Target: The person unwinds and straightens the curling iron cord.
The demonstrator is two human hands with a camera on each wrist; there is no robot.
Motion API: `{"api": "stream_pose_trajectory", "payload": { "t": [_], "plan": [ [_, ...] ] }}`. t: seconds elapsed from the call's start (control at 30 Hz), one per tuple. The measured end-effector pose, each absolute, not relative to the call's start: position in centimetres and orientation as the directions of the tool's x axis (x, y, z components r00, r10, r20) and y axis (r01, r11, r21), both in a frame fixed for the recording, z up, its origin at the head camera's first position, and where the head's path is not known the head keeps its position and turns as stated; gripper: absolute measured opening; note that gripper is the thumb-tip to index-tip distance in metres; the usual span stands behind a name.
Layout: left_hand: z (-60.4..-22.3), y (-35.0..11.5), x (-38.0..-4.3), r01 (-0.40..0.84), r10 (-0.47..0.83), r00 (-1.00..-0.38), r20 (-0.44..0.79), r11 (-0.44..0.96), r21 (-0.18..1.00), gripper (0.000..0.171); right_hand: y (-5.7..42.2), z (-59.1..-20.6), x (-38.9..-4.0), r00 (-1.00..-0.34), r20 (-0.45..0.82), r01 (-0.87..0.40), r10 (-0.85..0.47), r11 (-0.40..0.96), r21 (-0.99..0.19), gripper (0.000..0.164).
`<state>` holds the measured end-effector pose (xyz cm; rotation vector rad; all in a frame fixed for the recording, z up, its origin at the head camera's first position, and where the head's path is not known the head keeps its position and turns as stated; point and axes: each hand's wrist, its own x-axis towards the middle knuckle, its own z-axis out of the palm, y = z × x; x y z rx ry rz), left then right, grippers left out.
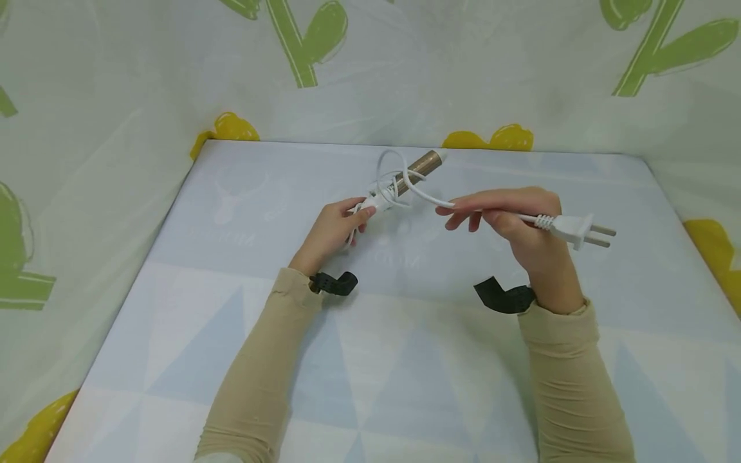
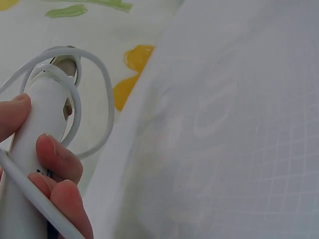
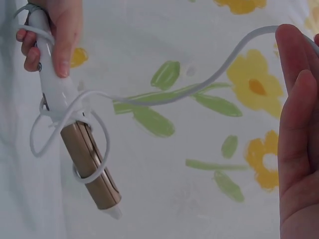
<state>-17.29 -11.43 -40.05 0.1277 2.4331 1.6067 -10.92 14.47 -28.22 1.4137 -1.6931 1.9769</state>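
A curling iron with a white handle and gold barrel is in my left hand, which grips the handle. Its barrel points away to the far right, ending in a white tip. Loops of white cord hang loosely around the handle's end and the barrel. To the right, my raised right hand pinches the power cord between thumb and fingers. The two-pin plug sticks out beyond that hand, prongs pointing right. In the right wrist view, the cord sags between both hands.
Under the hands lies a tabletop with pale blue and white triangles. A light curtain with green and yellow plant prints stands behind its far edge and along the sides. Black straps circle both wrists.
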Motion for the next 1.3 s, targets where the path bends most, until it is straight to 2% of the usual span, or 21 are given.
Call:
{"api": "stream_pose_trajectory", "payload": {
  "t": [0.37,0.6,0.93,1.2,1.3],
  "plan": [
    [-39.7,-11.7,-17.2,-0.122,0.141,-0.976,-0.166,0.277,0.953,0.055,15.2,-27.4,-10.3,-0.597,0.739,-0.633,-0.313,-0.381,-0.673,0.023],
    [-40.0,-11.5,-17.3,-0.107,0.123,-0.982,-0.142,0.253,0.962,0.060,16.2,-27.4,-10.2,-0.654,0.724,-0.641,-0.219,-0.347,-0.684,0.020],
    [-40.5,-11.7,-17.6,-0.117,0.107,-0.984,-0.141,0.202,0.972,0.062,17.7,-27.2,-10.5,-0.694,0.710,-0.631,-0.123,-0.370,-0.682,0.019],
    [-38.7,-11.4,-16.7,-0.136,0.098,-0.983,-0.156,0.183,0.974,0.055,19.5,-27.3,-11.1,-0.723,0.686,-0.655,-0.076,-0.239,-0.717,0.022],
    [-37.9,-11.3,-16.1,-0.151,0.093,-0.981,-0.169,0.170,0.974,0.055,20.0,-27.5,-11.2,-0.729,0.682,-0.652,-0.065,-0.237,-0.720,0.023]
  ]
}}
